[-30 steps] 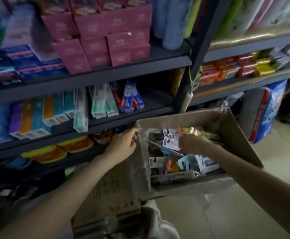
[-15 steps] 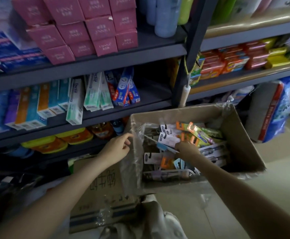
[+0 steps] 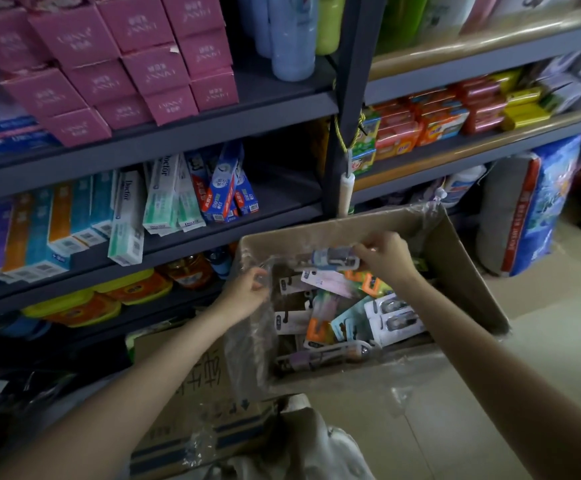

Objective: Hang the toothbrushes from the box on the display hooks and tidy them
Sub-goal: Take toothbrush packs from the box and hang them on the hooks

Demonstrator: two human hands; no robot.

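Observation:
An open cardboard box (image 3: 455, 265) lined with clear plastic sits low in front of the shelves, holding several carded toothbrush packs (image 3: 334, 317). My right hand (image 3: 386, 258) pinches a grey-blue toothbrush pack (image 3: 334, 258) and holds it above the pile near the box's far side. My left hand (image 3: 247, 292) grips the plastic liner (image 3: 258, 341) at the box's left edge. No display hooks are visible.
Dark metal shelves (image 3: 213, 129) carry pink boxes (image 3: 136, 64), toothpaste cartons (image 3: 126, 216), bottles and soap packs (image 3: 431, 123). A second cardboard box (image 3: 192, 393) lies below left. A large blue bag (image 3: 531, 209) leans at the right. Tiled floor (image 3: 541, 341) stretches to the right.
My right hand came up out of the pile holding a toothbrush pack and moved toward the box's far side. My left hand stays on the liner at the left edge.

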